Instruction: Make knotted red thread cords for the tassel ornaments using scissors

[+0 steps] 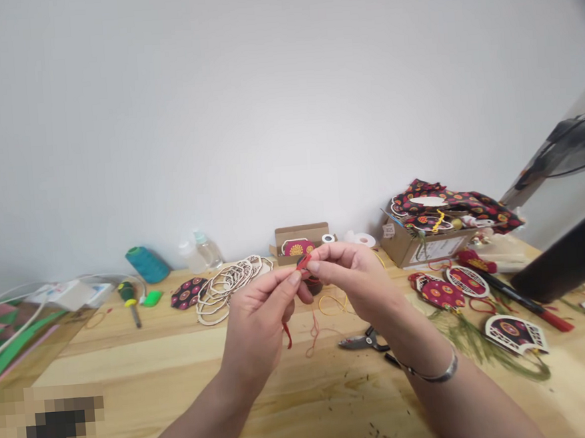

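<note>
Above the middle of the wooden table, my left hand (265,313) and my right hand (359,276) meet with fingertips pinched together. Between them is a short piece of red cord (304,263), gripped from both sides. A red tail (287,337) hangs below my left fingers. The fingers partly cover a dark round object (314,287) behind them; its kind is unclear. Loose thin red thread (314,334) and a yellow cord loop (332,304) lie on the table below. Pruning shears (358,342) with dark handles rest beside my right wrist.
Wooden frames (217,294), a teal thread cone (146,264) and a screwdriver (128,297) lie left. A small open carton (301,234) stands behind my hands. At right are a box (419,247) piled with patterned cloth, decorated pendants (515,334) and a dark cylinder (558,260).
</note>
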Demonstrator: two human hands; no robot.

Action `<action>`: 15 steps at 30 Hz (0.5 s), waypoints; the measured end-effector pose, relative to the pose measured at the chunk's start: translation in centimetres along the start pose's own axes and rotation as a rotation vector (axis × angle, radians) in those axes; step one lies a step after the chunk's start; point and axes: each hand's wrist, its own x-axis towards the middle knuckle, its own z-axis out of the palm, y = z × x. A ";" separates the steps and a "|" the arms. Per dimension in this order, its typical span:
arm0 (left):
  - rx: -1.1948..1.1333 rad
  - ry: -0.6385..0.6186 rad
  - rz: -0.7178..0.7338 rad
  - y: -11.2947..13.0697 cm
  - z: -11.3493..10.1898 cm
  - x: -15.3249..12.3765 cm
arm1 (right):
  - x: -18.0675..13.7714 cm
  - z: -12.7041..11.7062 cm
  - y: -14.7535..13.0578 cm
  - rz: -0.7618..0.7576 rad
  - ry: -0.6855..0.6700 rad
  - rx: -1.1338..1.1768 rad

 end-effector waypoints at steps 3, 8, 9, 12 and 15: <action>-0.006 0.002 0.005 -0.1 -0.1 0.0 | -0.1 0.0 -0.1 0.018 0.020 -0.007; 0.008 0.000 0.020 -0.1 -0.1 0.0 | 0.1 -0.3 0.0 0.057 0.046 -0.033; 0.014 0.000 0.024 -0.1 -0.1 0.0 | 0.1 -0.3 0.1 0.046 0.046 -0.036; 0.025 -0.009 0.021 0.0 -0.1 0.0 | 0.2 -0.3 0.1 0.012 0.035 -0.035; 0.036 -0.024 0.011 0.1 0.0 0.0 | 0.1 0.0 -0.1 0.025 0.020 -0.010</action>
